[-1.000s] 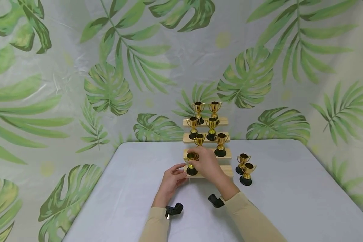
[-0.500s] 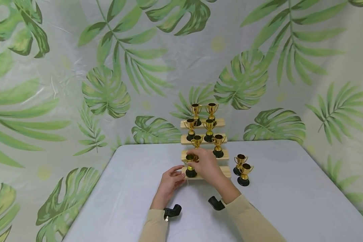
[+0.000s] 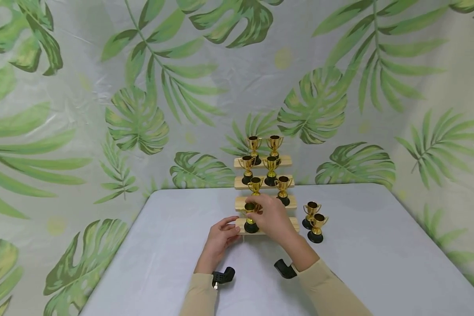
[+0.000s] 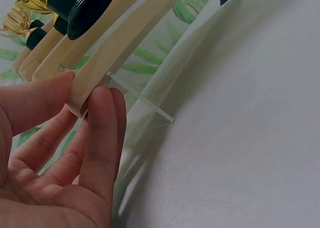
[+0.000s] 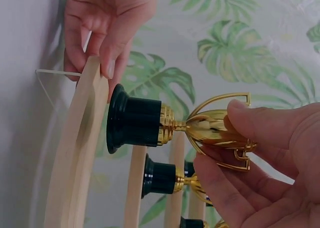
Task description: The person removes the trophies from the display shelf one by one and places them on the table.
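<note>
My right hand (image 3: pixel 271 218) pinches a small gold trophy cup (image 5: pixel 210 130) by its bowl, between thumb and fingers. The trophy is upright, its black base right at the front wooden board of a tiered display stand (image 3: pixel 274 226), near that board's left end. My left hand (image 3: pixel 220 239) pinches the left end of the same board (image 4: pixel 107 60), thumb on top and fingers beneath. Clear thin supports (image 4: pixel 142 97) show under the board. Behind, several more gold trophies (image 3: pixel 283 189) stand in pairs on the higher boards, one partly hidden by my right hand.
Two more gold trophies (image 3: pixel 316 228) stand close together on the white-covered table (image 3: pixel 363 263), right of the stand. A leaf-patterned cloth (image 3: pixel 205 87) hangs behind the table's far edge.
The trophy in my right hand has shifted slightly right along the front board. My left hand keeps its hold on the board's end. The head view has drifted a little.
</note>
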Tool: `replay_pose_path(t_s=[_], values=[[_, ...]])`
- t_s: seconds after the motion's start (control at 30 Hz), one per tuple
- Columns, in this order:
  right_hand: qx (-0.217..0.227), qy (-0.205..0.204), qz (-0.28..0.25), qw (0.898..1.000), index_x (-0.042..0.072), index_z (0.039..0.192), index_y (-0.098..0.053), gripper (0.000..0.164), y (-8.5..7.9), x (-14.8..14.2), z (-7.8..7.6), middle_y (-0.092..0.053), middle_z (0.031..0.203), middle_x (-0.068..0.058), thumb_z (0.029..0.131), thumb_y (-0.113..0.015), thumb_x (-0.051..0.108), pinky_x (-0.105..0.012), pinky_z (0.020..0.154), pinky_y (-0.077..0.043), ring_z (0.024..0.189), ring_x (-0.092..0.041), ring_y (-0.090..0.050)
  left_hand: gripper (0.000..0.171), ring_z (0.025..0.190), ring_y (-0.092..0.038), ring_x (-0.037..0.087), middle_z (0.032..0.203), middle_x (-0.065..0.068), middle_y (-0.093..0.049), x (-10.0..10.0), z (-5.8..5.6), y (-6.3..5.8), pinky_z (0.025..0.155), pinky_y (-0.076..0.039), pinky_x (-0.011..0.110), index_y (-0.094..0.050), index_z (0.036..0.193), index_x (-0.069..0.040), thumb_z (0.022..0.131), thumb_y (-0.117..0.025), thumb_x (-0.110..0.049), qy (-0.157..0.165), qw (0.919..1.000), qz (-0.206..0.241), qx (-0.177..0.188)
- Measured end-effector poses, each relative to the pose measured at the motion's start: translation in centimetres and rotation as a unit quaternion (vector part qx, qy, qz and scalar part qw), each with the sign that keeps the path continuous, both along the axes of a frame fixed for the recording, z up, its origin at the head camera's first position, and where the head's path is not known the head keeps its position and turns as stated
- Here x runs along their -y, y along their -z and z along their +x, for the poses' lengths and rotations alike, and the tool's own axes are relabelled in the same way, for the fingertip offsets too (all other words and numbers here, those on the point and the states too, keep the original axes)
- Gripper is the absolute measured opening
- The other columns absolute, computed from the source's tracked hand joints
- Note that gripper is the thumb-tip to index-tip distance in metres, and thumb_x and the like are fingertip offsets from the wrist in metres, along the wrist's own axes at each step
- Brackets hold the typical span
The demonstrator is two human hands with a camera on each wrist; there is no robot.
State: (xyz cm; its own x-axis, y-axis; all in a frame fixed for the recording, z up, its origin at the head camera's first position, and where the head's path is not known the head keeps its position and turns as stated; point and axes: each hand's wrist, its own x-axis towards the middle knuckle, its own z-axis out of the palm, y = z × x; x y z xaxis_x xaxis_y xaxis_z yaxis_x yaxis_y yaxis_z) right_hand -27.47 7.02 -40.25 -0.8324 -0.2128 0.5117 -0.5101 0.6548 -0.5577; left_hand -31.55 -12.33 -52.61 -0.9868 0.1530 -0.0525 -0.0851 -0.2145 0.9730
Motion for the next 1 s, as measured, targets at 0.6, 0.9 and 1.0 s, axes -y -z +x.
replay_pose_path(t_s=[0.6, 0.9, 1.0], values=[[0.016, 0.032, 0.005, 0.999, 0.016, 0.114, -0.074, 0.035, 0.0, -2.0, 2.0, -0.069, 0.108, 0.002, 0.082, -0.086, 0.013, -0.027, 0.071, -0.057, 0.083, -0.009, -0.063, 0.047, 0.088, -0.069, 0.018, 0.108, 0.015, -0.068, 0.3, 0.2, -0.4, 0.086, -0.058, 0.036, -0.058, 0.137, -0.001, 0.092, -0.071, -0.002, -0.002, 0.9999, -0.012, -0.003], [0.031, 0.048, -0.024, 0.998, 0.017, 0.12, -0.072, 0.039, 0.3, -3.8, 3.2, -0.068, 0.104, 0.002, 0.083, -0.085, 0.015, -0.03, 0.073, -0.058, 0.084, -0.012, -0.064, 0.048, 0.088, -0.069, 0.02, 0.118, 0.027, -0.064, 0.0, 0.3, -0.5, 0.084, -0.058, 0.034, -0.055, 0.14, 0.002, 0.093, -0.068, 0.0, 0.0, 0.9999, -0.014, -0.006], [0.038, 0.051, -0.03, 0.998, 0.017, 0.122, -0.071, 0.041, 0.4, -4.5, 3.6, -0.068, 0.105, 0.002, 0.084, -0.084, 0.015, -0.03, 0.075, -0.059, 0.087, -0.014, -0.065, 0.048, 0.088, -0.069, 0.019, 0.119, 0.027, -0.063, -0.2, 0.3, -0.6, 0.084, -0.058, 0.033, -0.054, 0.141, 0.002, 0.095, -0.066, 0.0, 0.002, 0.9998, -0.016, -0.007]])
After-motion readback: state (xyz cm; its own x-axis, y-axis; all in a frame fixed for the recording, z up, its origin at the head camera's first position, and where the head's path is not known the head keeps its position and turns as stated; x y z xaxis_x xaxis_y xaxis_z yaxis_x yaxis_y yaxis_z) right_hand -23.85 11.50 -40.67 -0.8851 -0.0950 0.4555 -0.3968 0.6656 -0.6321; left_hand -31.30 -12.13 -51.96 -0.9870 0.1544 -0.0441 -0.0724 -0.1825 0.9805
